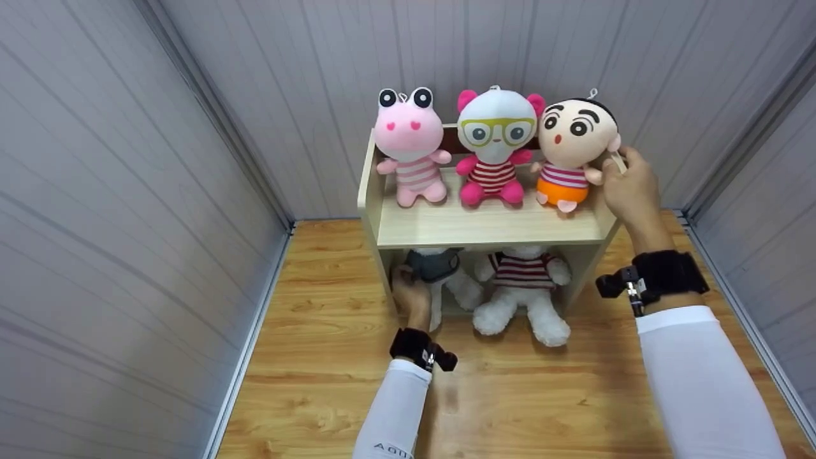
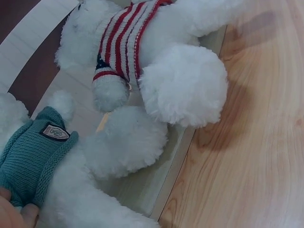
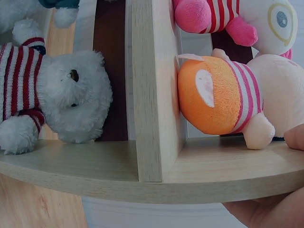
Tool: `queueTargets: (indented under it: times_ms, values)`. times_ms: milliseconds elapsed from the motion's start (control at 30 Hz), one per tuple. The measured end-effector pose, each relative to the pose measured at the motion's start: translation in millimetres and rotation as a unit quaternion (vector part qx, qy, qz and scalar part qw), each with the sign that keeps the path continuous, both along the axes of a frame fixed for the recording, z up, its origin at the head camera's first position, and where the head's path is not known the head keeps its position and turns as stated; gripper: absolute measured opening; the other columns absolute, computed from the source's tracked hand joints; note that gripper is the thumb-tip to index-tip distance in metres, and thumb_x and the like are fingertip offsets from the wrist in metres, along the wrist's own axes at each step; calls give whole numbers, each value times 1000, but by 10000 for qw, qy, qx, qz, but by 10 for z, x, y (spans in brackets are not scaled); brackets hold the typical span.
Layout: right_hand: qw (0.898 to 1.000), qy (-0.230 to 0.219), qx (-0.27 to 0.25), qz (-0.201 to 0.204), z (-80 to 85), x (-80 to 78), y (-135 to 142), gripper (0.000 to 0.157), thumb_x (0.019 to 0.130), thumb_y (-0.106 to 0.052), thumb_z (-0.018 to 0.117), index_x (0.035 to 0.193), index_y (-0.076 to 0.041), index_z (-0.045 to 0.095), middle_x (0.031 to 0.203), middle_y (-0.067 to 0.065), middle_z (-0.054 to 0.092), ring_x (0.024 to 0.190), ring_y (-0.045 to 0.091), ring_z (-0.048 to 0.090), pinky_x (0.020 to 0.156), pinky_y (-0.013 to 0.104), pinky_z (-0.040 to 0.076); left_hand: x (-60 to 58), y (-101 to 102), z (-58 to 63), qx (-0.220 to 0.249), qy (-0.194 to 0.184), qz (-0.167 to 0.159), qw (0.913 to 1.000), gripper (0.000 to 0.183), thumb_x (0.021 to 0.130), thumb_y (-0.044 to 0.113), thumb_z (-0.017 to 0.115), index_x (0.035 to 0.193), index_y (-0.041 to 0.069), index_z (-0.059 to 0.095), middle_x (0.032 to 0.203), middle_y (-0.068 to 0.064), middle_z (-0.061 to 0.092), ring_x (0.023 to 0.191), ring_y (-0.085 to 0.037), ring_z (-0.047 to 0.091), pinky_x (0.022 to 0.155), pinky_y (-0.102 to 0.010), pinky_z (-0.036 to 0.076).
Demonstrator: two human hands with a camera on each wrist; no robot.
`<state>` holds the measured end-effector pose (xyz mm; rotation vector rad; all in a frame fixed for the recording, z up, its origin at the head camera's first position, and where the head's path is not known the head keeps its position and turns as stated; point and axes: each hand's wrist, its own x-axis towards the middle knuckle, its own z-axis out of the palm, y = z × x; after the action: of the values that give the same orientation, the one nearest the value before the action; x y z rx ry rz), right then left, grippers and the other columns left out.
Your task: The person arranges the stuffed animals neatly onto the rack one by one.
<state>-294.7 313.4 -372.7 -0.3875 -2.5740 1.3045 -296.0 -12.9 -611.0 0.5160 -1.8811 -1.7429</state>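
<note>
My left hand [image 1: 411,293] is at the left of the lower shelf, its fingertips at the hem of a teal knitted sweater [image 2: 35,154] on a white plush toy [image 2: 88,202]; it seems to hold the toy there. My right hand [image 1: 632,188] grips the right side panel of the small wooden shelf [image 1: 491,226], thumb inside and fingers outside. Just inside that panel sits a boy doll [image 1: 577,146] with orange shorts. Beside the teal-sweater toy, a white plush bear [image 1: 523,290] in a striped sweater sits with its legs hanging over the front edge.
On the upper shelf sit a pink frog-like plush [image 1: 411,143] and a panda-like plush [image 1: 496,140] with yellow glasses. Grey panel walls [image 1: 306,83] stand behind and at both sides. The wooden floor [image 1: 319,357] spreads in front.
</note>
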Motion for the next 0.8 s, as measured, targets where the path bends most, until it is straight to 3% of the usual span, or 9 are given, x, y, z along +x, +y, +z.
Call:
queueTargets:
  times_ms: [200, 467, 600, 800]
  values:
    - [9999, -116, 25, -42, 8, -11, 10, 58, 108, -36, 35, 160, -11, 31, 158, 25, 42, 142, 44, 43, 119, 57, 32, -7, -10, 18, 20, -73, -353, 9993, 15, 88, -15, 50, 96, -4, 56, 85, -11, 57, 83, -22, 53, 75, -30, 44]
    - [9999, -134, 10, -60, 7, -16, 6, 58, 108, -37, 35, 160, -12, 31, 158, 25, 43, 140, 43, 44, 118, 56, 32, 25, -41, -27, -303, -108, -769, 9965, 24, 89, -13, 48, 110, -5, 57, 110, -22, 67, 106, -33, 63, 92, -40, 51]
    - [9999, -99, 10, -57, 4, -12, 3, 58, 108, -36, 35, 160, -12, 32, 157, 24, 43, 140, 42, 44, 118, 56, 32, 31, -52, -37, -243, -112, -834, 9962, 22, 91, -10, 53, 111, -4, 58, 103, -19, 65, 96, -28, 60, 83, -33, 48]
    - [9999, 139, -43, -31, -10, -4, -6, 55, 107, -28, 37, 157, -6, 36, 155, 25, 46, 138, 40, 46, 118, 52, 34, 72, -81, -27, -125, -119, -1291, 9915, 28, 97, -2, 57, 125, -3, 56, 123, -19, 62, 110, -28, 58, 90, -31, 44]
